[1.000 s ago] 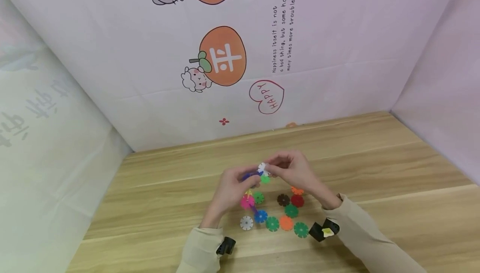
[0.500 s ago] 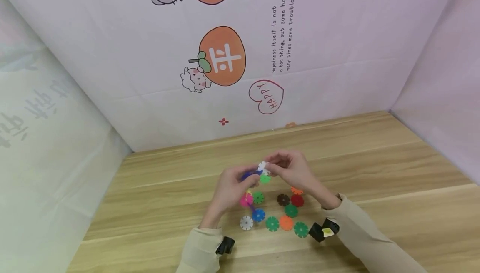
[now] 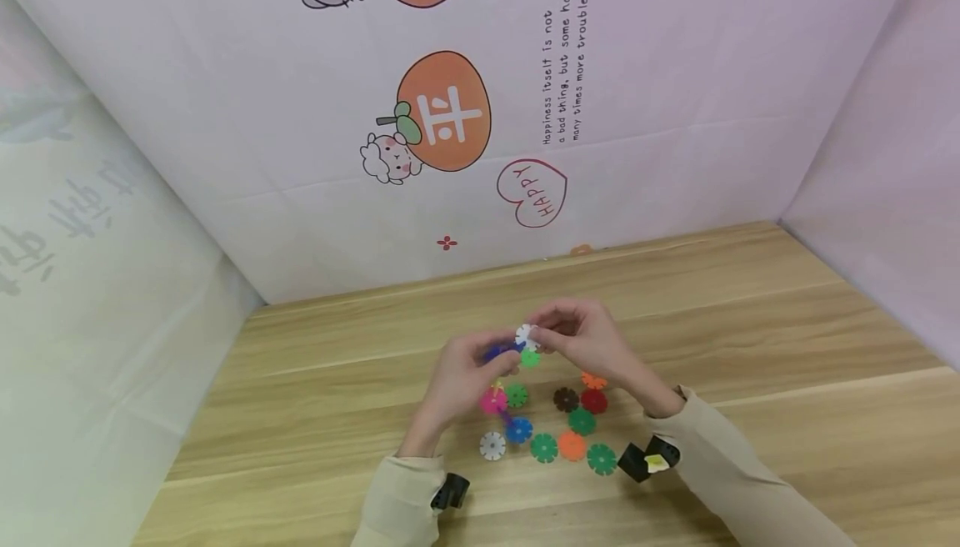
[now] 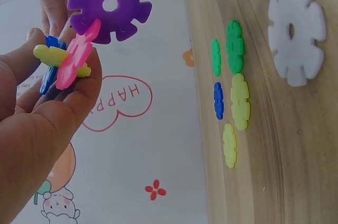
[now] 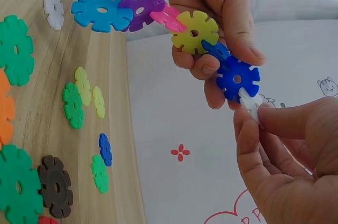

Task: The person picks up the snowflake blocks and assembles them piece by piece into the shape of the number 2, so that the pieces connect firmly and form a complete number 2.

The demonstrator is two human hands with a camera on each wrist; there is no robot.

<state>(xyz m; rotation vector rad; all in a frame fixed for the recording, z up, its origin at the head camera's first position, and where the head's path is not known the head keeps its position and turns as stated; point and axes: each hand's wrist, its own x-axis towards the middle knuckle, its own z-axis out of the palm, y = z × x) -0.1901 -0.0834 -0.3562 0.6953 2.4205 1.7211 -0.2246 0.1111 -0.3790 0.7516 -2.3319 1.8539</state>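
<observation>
Two hands are being used at the right-wrist frame's centre: a chain of coloured plastic snowflake discs (image 5: 158,15) is being gripped by the left hand (image 5: 211,18), while a white plastic disc (image 5: 250,103) is being pinched by the right hand (image 5: 285,166) fingers against the chain's blue end.

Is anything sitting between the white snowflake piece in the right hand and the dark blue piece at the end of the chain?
Nothing visible does. The right hand pinches the white piece with its edge right against the rim of the dark blue piece, the end of the chain that the left hand grips.
</observation>
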